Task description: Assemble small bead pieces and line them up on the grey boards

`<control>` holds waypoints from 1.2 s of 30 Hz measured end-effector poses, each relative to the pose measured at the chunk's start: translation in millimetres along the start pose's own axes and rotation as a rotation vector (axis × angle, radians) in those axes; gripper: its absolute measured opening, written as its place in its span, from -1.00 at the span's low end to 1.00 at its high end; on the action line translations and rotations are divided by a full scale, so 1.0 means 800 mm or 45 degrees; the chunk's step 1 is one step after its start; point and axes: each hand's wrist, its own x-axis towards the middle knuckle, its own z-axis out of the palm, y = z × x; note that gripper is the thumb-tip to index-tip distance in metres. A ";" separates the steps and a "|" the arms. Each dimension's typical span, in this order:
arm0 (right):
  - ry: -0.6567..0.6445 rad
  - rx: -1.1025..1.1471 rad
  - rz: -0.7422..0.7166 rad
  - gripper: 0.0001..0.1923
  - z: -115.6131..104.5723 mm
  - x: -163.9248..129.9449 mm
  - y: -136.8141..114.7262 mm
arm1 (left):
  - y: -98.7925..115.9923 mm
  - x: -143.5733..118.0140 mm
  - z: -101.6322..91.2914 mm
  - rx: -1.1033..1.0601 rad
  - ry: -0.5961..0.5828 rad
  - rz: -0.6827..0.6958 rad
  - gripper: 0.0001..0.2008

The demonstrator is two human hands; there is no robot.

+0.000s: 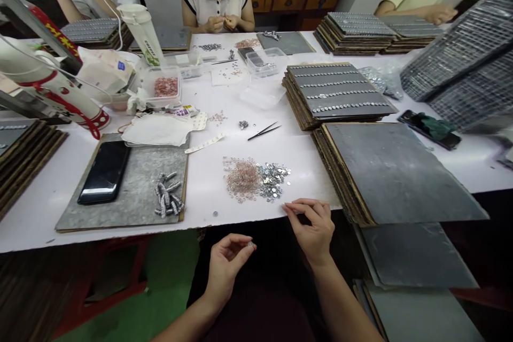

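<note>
My left hand (225,262) hovers below the table's front edge, pinching a tiny silver ring (250,245) between thumb and forefinger. At the table edge my right hand (313,224) has its fingertips pinched together, just below a heap of pink rings (242,177) and a heap of silver washers (274,176). Whether the right fingertips hold a piece is too small to tell. Black tweezers (264,131) lie further back on the white table (208,192).
A grey board (132,192) at left carries a black phone (105,171) and a pile of assembled silver stacks (167,200). Dark boards (396,171) are stacked at right, another stack (339,91) holds rows of parts. Three people sit across the table; a phone (430,129) lies right.
</note>
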 end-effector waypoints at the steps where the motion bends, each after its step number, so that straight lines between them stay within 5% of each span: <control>1: 0.010 0.004 -0.004 -0.90 0.002 0.003 0.000 | 0.000 0.000 -0.001 -0.008 0.006 0.005 -0.84; 7: -0.091 0.197 -0.022 -0.84 0.002 -0.003 -0.016 | 0.004 0.000 -0.003 0.005 0.019 0.028 -0.85; 17: -0.759 0.840 0.422 -0.92 0.002 -0.039 -0.086 | 0.013 -0.002 -0.010 0.160 -0.013 0.197 -0.88; 36: -0.666 0.720 0.482 -0.88 0.016 -0.039 -0.087 | 0.015 -0.007 -0.015 0.438 0.004 0.487 -0.86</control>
